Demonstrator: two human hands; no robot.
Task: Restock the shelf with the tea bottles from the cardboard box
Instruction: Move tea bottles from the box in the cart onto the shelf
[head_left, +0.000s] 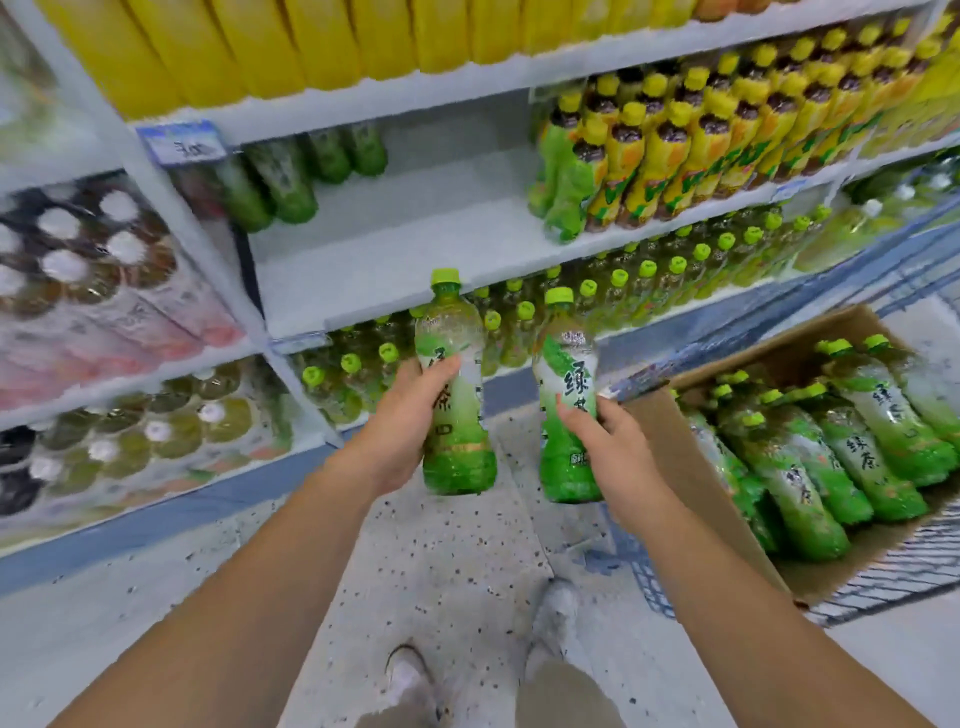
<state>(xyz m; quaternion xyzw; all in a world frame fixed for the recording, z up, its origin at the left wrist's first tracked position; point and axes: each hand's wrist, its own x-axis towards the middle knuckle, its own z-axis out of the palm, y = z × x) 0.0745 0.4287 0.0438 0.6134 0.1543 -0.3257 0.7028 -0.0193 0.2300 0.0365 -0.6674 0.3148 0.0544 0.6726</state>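
My left hand (410, 415) grips a green tea bottle (457, 452) upright by its middle. My right hand (608, 441) holds a second green tea bottle (566, 374), also upright, a little to the right. Both bottles hang in front of the shelf unit, below a mostly bare white shelf (395, 244). That shelf has a few green tea bottles (283, 179) standing at its back left. The cardboard box (685, 452) sits at the right, open, with several green tea bottles (810, 467) lying inside it.
Yellow-labelled bottles (675, 150) crowd the right half of the same shelf. Green-capped bottles (618, 291) fill the shelf below. Shrink-wrapped drink packs (104, 270) fill the left bay. The box rests on a wire cart (883, 571). My shoes (410, 680) stand on speckled floor.
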